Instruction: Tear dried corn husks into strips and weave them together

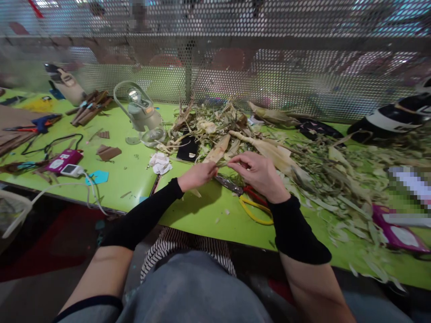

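Observation:
My left hand (pixel 199 176) is closed, pinching the lower end of a pale, dried corn husk (pixel 219 149) that points away from me. Just beside it, my right hand (pixel 258 174) has thumb and forefinger pressed together; whatever lies between them is too small to make out. Scissors (pixel 230 183) with one yellow and one red handle rest on the table beneath my hands, partly covered by the right one. Behind the hands lies a larger corn husk (pixel 272 152) with a stalk, on a heap of shredded husk (pixel 215 121).
A black phone (pixel 187 147), crumpled tissue (pixel 160 163) and a lidded clear bottle (pixel 143 116) stand or lie left of the heap. Further left are a magenta device (pixel 64 162) with cables and a glue gun (pixel 43 123). A perforated metal screen (pixel 222 58) closes off the back.

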Demonstrator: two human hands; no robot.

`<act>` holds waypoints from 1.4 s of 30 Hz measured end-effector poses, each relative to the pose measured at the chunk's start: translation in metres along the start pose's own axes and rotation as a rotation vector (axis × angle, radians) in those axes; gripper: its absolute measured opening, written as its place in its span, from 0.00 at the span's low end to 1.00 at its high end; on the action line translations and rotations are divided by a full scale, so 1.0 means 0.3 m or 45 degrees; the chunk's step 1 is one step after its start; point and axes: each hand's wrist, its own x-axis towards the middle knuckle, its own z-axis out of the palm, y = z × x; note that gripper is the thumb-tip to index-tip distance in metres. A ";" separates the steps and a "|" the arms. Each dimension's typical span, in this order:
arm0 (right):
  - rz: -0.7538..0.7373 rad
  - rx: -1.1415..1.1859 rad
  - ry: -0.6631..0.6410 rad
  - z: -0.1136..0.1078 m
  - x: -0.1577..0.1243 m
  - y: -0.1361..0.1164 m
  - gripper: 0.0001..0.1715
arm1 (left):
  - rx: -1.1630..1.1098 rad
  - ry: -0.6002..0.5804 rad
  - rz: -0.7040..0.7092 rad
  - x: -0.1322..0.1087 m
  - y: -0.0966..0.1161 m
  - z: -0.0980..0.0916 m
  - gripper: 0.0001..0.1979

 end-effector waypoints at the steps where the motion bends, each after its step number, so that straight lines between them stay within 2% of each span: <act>1: -0.003 0.019 0.000 -0.012 -0.001 0.005 0.13 | 0.026 -0.082 0.042 -0.009 0.007 -0.005 0.09; 3: 0.065 0.122 -0.067 -0.039 -0.002 0.024 0.17 | 0.085 -0.310 0.198 -0.029 0.026 -0.018 0.09; 6: 0.266 0.414 -0.265 -0.067 -0.001 0.059 0.25 | -0.107 -0.414 0.344 -0.060 0.053 -0.041 0.11; 7: 0.316 0.504 -0.305 -0.067 0.000 0.067 0.27 | -0.244 -0.377 0.356 -0.069 0.060 -0.046 0.14; 9: 0.356 0.624 -0.260 -0.049 0.004 0.068 0.28 | -0.574 -0.294 0.314 -0.078 0.067 -0.047 0.17; 11: 0.343 0.635 -0.095 -0.007 0.007 0.048 0.25 | -0.842 -0.122 0.182 -0.074 0.068 -0.036 0.17; 13: 0.287 0.469 -0.031 0.042 0.005 0.016 0.20 | -0.877 0.106 0.055 -0.057 0.062 -0.022 0.15; 16: 0.096 0.114 0.005 0.090 -0.007 -0.029 0.16 | -0.634 0.340 -0.041 -0.026 0.047 -0.011 0.13; 18: -0.010 -0.120 0.028 0.096 -0.017 -0.043 0.17 | -0.300 0.406 -0.063 -0.016 0.037 -0.007 0.10; 20: -0.078 -0.335 0.044 0.089 -0.025 -0.045 0.20 | 0.130 0.381 -0.115 -0.017 0.032 0.002 0.07; 22: -0.128 -0.477 0.030 0.079 -0.029 -0.041 0.21 | 0.483 0.264 -0.163 -0.026 0.030 0.016 0.11; 25: -0.108 -0.491 0.004 0.062 -0.026 -0.029 0.19 | 0.655 0.126 -0.124 -0.037 0.030 0.033 0.14; 27: -0.005 -0.398 0.049 0.049 -0.020 -0.019 0.16 | 0.509 0.137 -0.073 -0.037 0.033 0.028 0.12; 30: 0.105 -0.261 0.149 0.035 -0.012 -0.004 0.14 | -0.131 0.144 -0.044 -0.030 0.040 0.002 0.13; 33: 0.082 -0.173 0.129 0.040 -0.008 -0.002 0.13 | -0.669 0.129 -0.069 -0.022 0.047 -0.015 0.13; 36: 0.100 0.001 0.074 0.057 -0.005 -0.012 0.17 | -0.801 0.092 -0.033 -0.021 0.052 -0.013 0.13; 38: 0.175 0.181 0.058 0.066 -0.002 -0.019 0.21 | -0.830 0.030 -0.008 -0.025 0.058 -0.009 0.12; 42: 0.405 0.773 0.052 0.078 0.006 -0.026 0.27 | -0.858 -0.060 0.054 -0.044 0.074 -0.017 0.11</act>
